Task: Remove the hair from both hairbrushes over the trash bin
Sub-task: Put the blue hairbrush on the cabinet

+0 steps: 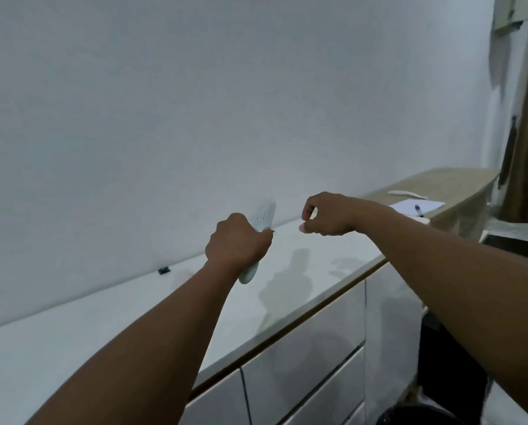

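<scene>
Above the white countertop (pixel 109 320), the left hand (pixel 236 243) is clenched around the handle of a pale hairbrush (pixel 264 214), whose head sticks up toward 1 o'clock. Just beside it at 3 o'clock, apart from the brush, the right hand (pixel 325 214) pinches thumb and forefinger together; whether hair is between them is too small to tell. At 5 o'clock, low down, the dark trash bin (pixel 416 415) shows its rim. Another pale brush (pixel 408 194) lies on the wooden shelf (pixel 459 179) at 2 o'clock.
</scene>
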Tool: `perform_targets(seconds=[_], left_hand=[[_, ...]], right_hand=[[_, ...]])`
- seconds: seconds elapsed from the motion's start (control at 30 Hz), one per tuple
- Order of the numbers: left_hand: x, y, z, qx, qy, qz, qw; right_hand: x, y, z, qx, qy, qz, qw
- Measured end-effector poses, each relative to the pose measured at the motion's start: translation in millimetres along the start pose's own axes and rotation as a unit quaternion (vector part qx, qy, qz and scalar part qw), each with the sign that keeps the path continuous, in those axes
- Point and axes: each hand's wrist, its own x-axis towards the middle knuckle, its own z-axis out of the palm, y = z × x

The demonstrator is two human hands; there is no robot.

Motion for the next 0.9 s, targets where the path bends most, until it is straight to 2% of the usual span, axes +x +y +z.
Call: perform_targets(seconds=[0.27, 0.6, 0.9], left_hand=[[5, -43, -17, 0.017, 0.014, -0.061, 0.998], [3, -100, 25, 0.05, -0.028, -0.116, 0.992], [5, -118, 48, 0.053, -0.064, -0.116, 0.99]], right_hand=[[38, -55, 36, -0.044, -0.024, -0.057, 0.997], [68, -53, 117, -0.017, -0.094, -0.054, 0.994], [90, -54, 161, -0.005, -0.091, -0.075, 0.993]])
